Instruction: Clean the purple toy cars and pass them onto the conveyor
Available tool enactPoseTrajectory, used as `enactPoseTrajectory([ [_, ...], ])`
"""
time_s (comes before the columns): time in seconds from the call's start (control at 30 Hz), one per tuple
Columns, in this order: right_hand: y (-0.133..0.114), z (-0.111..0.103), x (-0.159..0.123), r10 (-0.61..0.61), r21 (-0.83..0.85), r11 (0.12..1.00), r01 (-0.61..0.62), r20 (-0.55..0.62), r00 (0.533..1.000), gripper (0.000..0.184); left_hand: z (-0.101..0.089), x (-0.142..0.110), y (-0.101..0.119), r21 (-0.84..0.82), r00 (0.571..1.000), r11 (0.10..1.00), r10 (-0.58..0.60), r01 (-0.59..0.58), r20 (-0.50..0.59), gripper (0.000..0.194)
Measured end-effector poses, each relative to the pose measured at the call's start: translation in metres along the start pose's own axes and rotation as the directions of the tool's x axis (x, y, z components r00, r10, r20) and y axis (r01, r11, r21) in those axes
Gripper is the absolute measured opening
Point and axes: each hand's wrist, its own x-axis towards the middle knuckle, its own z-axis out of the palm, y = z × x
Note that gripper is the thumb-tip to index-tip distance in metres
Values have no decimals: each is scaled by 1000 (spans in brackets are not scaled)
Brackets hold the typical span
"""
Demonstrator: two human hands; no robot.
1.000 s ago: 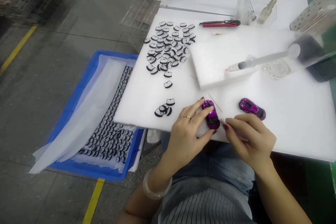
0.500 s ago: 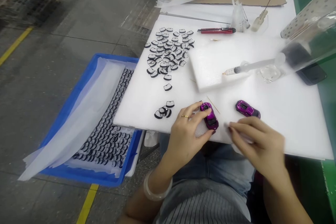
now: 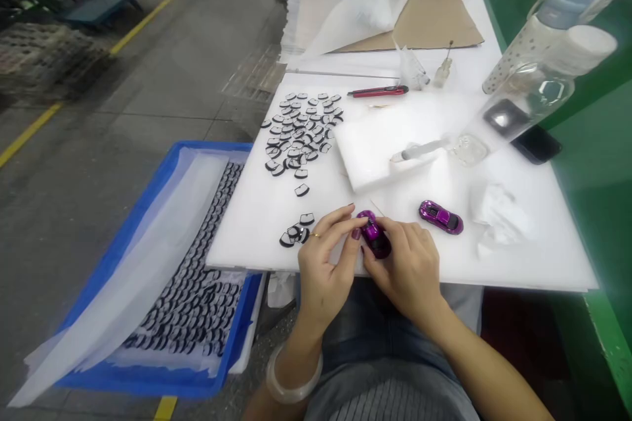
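Observation:
A shiny purple toy car (image 3: pixel 378 243) sits at the table's front edge, between my two hands. My left hand (image 3: pixel 323 266) has its fingertips closed on the car's left side and far end, the thumb beside the index finger. From the right, my right hand (image 3: pixel 407 266) grips the same car with thumb and fingers, partly covering it. A second purple toy car (image 3: pixel 442 217) rests farther right, untouched. Small black-edged clear pieces (image 3: pixel 295 235) lie in a little cluster left of my left hand. Whether a small part is between my fingertips is hidden.
More clear pieces (image 3: pixel 301 135) spread over the left of the white table. A syringe (image 3: pixel 419 150) lies on a foam block (image 3: pixel 365 154); a red cutter knife (image 3: pixel 378 91) lies behind. Bottles (image 3: pixel 533 92), a phone (image 3: pixel 537 145) and crumpled tissue (image 3: pixel 501 214) are right. A blue tray (image 3: pixel 148 378) stands lower left.
My right hand has moved left from near the second car to the car at my left hand, and now grips it too. The whole view has shifted.

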Motion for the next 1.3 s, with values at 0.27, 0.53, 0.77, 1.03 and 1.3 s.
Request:
enactPoseTrajectory([
  [0.27, 120, -115, -81, 727, -94, 592, -800, -366, 581, 47, 59, 16, 33, 180, 890, 886, 376, -427, 259, 33],
  [0.53, 227, -186, -125, 841, -388, 138, -911, -440, 315, 40, 95, 4, 41, 220, 809, 843, 347, -491, 474, 44],
  [0.77, 251, -147, 19, 696, -333, 653, -680, -89, 712, 69, 91, -1, 34, 211, 831, 844, 386, -494, 401, 40],
  [1.03, 272, -110, 94, 683, -366, 709, -603, 142, 717, 90, 96, -2, 34, 113, 890, 900, 385, -421, 246, 31],
  [1.3, 243, -112, 8, 614, -330, 783, -528, 272, 741, 68, 61, -39, 17, -614, 354, 609, 503, 503, 789, 56],
])
